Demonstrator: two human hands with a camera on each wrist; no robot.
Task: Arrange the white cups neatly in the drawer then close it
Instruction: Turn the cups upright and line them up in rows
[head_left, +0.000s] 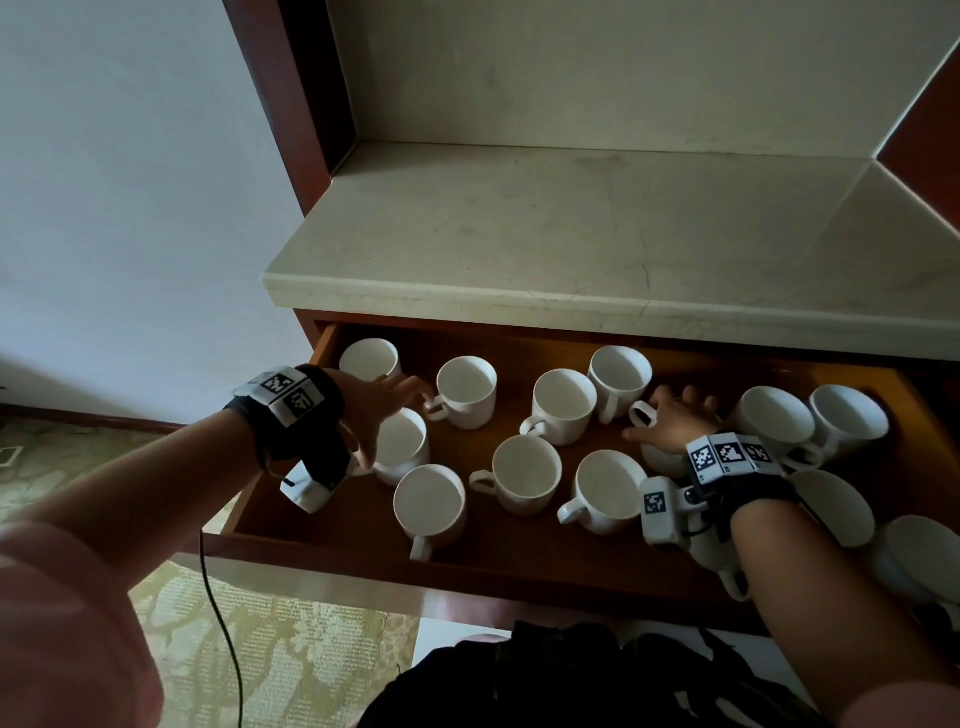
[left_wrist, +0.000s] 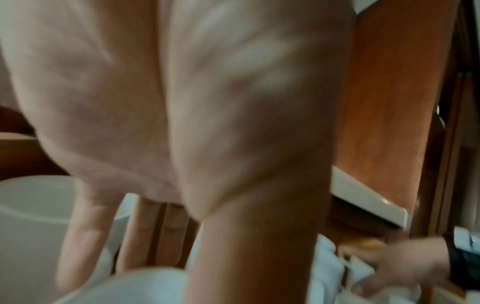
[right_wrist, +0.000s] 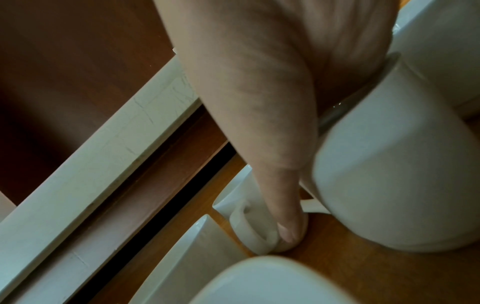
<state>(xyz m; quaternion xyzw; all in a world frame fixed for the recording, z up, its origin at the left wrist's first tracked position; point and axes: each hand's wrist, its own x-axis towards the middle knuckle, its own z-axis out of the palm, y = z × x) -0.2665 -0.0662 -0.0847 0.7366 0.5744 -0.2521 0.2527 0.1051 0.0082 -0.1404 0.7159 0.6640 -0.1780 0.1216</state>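
Left hand (head_left: 376, 410) spread flat, fingers straight, over the white cups (head_left: 402, 444) at the wooden drawer's (head_left: 322, 530) left end, gripping nothing. Right hand (head_left: 672, 421) nearer mid-drawer, palm capping one cup (right_wrist: 397, 174), thumb reaching leftward onto a neighbouring cup handle (right_wrist: 249, 232).

The left wrist view is smeared with motion blur; the left hand (left_wrist: 197, 107) fills it, and its fingers (left_wrist: 78, 236) hide most of the cup (left_wrist: 31, 216) behind them. In the head view the right hand (head_left: 672, 423) covers the cup (head_left: 660, 457) under its palm, so its grip there cannot be judged. Beyond that hand, the outermost cup (head_left: 919, 556) is cut by the picture's edge, as is the drawer (head_left: 519, 571).
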